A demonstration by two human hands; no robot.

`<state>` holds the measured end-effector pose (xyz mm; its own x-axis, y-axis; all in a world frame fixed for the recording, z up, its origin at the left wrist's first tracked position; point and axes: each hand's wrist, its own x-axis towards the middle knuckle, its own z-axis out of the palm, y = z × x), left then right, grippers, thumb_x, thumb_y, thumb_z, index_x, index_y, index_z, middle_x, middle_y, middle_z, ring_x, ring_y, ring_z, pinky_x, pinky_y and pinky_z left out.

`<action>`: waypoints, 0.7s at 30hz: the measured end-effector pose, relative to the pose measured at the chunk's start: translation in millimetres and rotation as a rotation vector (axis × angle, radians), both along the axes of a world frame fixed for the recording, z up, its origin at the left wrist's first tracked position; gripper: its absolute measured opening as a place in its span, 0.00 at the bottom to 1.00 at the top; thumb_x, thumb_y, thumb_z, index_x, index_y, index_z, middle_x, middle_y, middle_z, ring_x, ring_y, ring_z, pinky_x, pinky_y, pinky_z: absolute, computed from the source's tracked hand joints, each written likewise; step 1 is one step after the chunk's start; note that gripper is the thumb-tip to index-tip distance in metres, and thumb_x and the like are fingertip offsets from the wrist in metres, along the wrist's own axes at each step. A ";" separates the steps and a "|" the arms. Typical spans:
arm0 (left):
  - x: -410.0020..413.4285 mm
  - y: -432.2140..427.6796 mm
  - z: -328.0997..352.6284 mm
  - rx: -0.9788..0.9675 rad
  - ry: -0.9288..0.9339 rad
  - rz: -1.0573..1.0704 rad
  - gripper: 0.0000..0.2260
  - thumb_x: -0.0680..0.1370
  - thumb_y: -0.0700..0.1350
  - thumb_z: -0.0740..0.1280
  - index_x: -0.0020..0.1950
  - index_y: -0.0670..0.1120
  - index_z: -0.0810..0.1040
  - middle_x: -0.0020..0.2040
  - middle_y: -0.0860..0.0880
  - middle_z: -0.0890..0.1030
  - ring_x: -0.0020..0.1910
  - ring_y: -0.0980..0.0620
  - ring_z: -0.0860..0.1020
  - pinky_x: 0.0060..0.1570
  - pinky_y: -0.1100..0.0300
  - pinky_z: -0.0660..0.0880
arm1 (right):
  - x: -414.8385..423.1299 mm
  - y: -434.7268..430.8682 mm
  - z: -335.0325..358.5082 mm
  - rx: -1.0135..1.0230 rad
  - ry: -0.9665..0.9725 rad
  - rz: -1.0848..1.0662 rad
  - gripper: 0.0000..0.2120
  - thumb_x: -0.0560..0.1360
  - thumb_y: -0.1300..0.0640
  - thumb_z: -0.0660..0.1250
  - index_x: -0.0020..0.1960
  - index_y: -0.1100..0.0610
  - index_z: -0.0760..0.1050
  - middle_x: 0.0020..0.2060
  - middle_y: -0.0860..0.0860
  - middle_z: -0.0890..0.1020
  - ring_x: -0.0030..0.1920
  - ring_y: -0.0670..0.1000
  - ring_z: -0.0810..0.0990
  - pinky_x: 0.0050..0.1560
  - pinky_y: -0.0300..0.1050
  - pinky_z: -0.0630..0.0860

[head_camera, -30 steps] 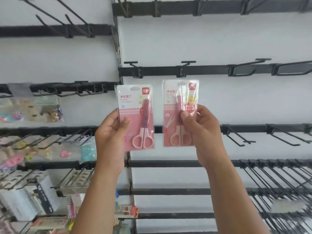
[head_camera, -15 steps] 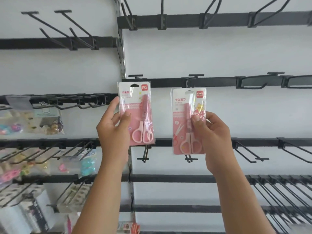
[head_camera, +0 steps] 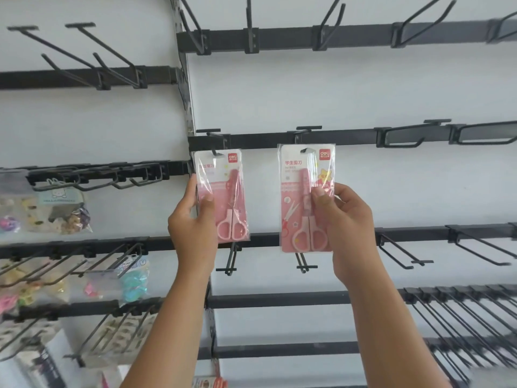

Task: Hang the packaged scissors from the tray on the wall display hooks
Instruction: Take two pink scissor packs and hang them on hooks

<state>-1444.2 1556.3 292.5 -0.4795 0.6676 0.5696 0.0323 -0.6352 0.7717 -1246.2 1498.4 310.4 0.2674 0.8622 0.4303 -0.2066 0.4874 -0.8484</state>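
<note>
Both hands are closed on packages: one pink scissors pack [head_camera: 222, 196] is pinched by the left hand [head_camera: 193, 228], a second pack [head_camera: 306, 198] by the right hand [head_camera: 342, 222]. Each pack is raised so that its hang slot meets a hook, the left hook [head_camera: 214, 151] and the right hook [head_camera: 306, 151], at 12 o'clock of each hand. Seating cannot be confirmed; release is judged outstanding. No tray is visible.
</note>
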 end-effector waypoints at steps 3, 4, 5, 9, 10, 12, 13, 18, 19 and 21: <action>1.9 6.4 -4.3 -0.020 0.011 -0.026 0.21 0.80 0.40 0.65 0.72 0.53 0.75 0.62 0.53 0.83 0.60 0.56 0.81 0.62 0.58 0.77 | 1.1 4.3 5.8 -0.017 0.021 -0.031 0.06 0.81 0.55 0.67 0.52 0.57 0.80 0.36 0.50 0.87 0.35 0.48 0.86 0.31 0.43 0.81; 1.9 8.2 -5.2 -0.024 0.005 -0.031 0.20 0.80 0.41 0.66 0.72 0.54 0.75 0.60 0.54 0.84 0.59 0.56 0.82 0.62 0.59 0.77 | 1.7 6.0 8.0 -0.028 0.026 -0.046 0.07 0.81 0.55 0.68 0.52 0.58 0.81 0.36 0.50 0.86 0.35 0.48 0.86 0.31 0.43 0.81; 2.0 9.5 -5.7 -0.027 -0.002 -0.034 0.20 0.80 0.41 0.66 0.71 0.54 0.75 0.59 0.55 0.84 0.58 0.57 0.82 0.61 0.59 0.77 | 2.6 7.5 9.9 -0.040 0.028 -0.059 0.07 0.81 0.54 0.68 0.51 0.58 0.81 0.36 0.51 0.86 0.34 0.48 0.86 0.31 0.43 0.82; 2.1 12.3 -5.5 -0.032 -0.003 -0.030 0.20 0.80 0.41 0.66 0.71 0.54 0.76 0.61 0.53 0.84 0.60 0.56 0.81 0.58 0.65 0.77 | 4.9 10.4 16.2 -0.065 0.012 -0.092 0.10 0.81 0.54 0.68 0.51 0.60 0.82 0.34 0.50 0.86 0.32 0.47 0.85 0.29 0.41 0.81; 1.9 12.6 -5.4 -0.028 -0.002 -0.026 0.20 0.80 0.41 0.66 0.71 0.54 0.76 0.62 0.52 0.83 0.61 0.55 0.81 0.59 0.64 0.77 | 5.2 10.4 17.6 -0.067 0.010 -0.100 0.10 0.81 0.54 0.68 0.51 0.61 0.82 0.34 0.49 0.86 0.31 0.47 0.85 0.29 0.41 0.81; 2.0 12.2 -5.1 -0.017 0.004 -0.020 0.19 0.80 0.41 0.66 0.70 0.56 0.76 0.61 0.51 0.84 0.61 0.54 0.81 0.60 0.61 0.77 | 5.6 9.9 20.0 -0.075 -0.002 -0.111 0.10 0.81 0.55 0.67 0.51 0.61 0.82 0.32 0.48 0.85 0.30 0.46 0.85 0.27 0.40 0.80; 2.1 11.6 -4.9 -0.017 0.006 -0.015 0.19 0.80 0.41 0.65 0.70 0.56 0.77 0.61 0.51 0.84 0.61 0.54 0.81 0.60 0.61 0.78 | 5.8 9.3 21.2 -0.081 -0.017 -0.118 0.10 0.81 0.54 0.67 0.50 0.60 0.82 0.31 0.47 0.85 0.29 0.46 0.84 0.27 0.40 0.79; 2.1 10.4 -3.6 -0.017 0.025 0.011 0.20 0.80 0.41 0.65 0.72 0.53 0.76 0.63 0.50 0.82 0.62 0.56 0.80 0.59 0.66 0.76 | 9.5 8.8 24.6 -0.121 -0.109 -0.178 0.08 0.81 0.52 0.68 0.48 0.55 0.82 0.29 0.44 0.85 0.29 0.46 0.84 0.32 0.47 0.82; 2.0 10.5 -3.3 -0.017 0.034 0.019 0.19 0.81 0.41 0.66 0.72 0.52 0.76 0.63 0.50 0.82 0.62 0.57 0.80 0.57 0.69 0.76 | 10.5 8.9 25.0 -0.132 -0.126 -0.186 0.08 0.80 0.52 0.68 0.47 0.55 0.82 0.29 0.45 0.85 0.29 0.46 0.85 0.32 0.47 0.82; 1.9 10.6 -2.8 -0.010 0.051 0.031 0.19 0.81 0.41 0.65 0.71 0.52 0.76 0.62 0.51 0.83 0.60 0.59 0.80 0.54 0.72 0.75 | 12.2 10.4 25.4 -0.144 -0.155 -0.200 0.09 0.80 0.51 0.68 0.47 0.55 0.82 0.29 0.46 0.85 0.29 0.47 0.85 0.31 0.46 0.82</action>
